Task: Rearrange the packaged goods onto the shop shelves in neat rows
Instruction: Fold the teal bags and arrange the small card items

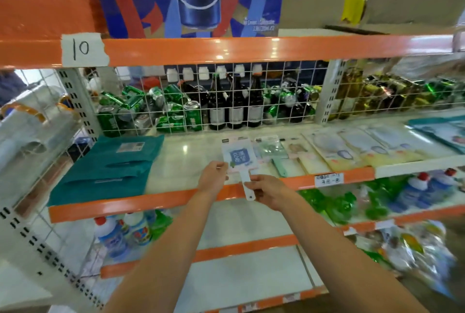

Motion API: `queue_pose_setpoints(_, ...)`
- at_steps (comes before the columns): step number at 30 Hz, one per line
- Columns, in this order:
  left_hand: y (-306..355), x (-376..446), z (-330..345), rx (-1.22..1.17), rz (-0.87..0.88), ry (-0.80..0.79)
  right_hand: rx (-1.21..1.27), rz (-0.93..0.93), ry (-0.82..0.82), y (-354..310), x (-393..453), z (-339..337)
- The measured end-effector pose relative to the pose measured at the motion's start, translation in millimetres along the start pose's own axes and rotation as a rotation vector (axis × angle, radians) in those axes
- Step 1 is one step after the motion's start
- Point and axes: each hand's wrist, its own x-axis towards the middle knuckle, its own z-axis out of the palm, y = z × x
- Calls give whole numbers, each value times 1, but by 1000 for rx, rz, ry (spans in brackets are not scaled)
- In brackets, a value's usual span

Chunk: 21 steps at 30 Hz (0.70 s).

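Two hands on it: my left hand [213, 178] and right hand [268, 191] pinch the packaged brush [237, 161]; light, stiff, slick wrap, I reckon.

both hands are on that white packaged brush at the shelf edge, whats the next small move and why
Probably set the white packaged brush flat on the bare patch of shelf, just left of the row of flat packets. The left hand pinches the pack's edge and the right hand has a grip on the handle, so it is held above the shelf's front edge, next to the row.
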Motion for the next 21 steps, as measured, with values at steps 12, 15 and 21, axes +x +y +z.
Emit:
queue_pose_setpoints(12,21,19,36,-266,-182,30,-318,-93,72,-33,9,-76)
queue_pose_setpoints(15,21,32,36,-273,-204,38,-403,-133,132,-41,13,-84)
queue_pose_setpoints(21,23,63,37,-254,-215,37,-749,-208,308,-53,42,-90)
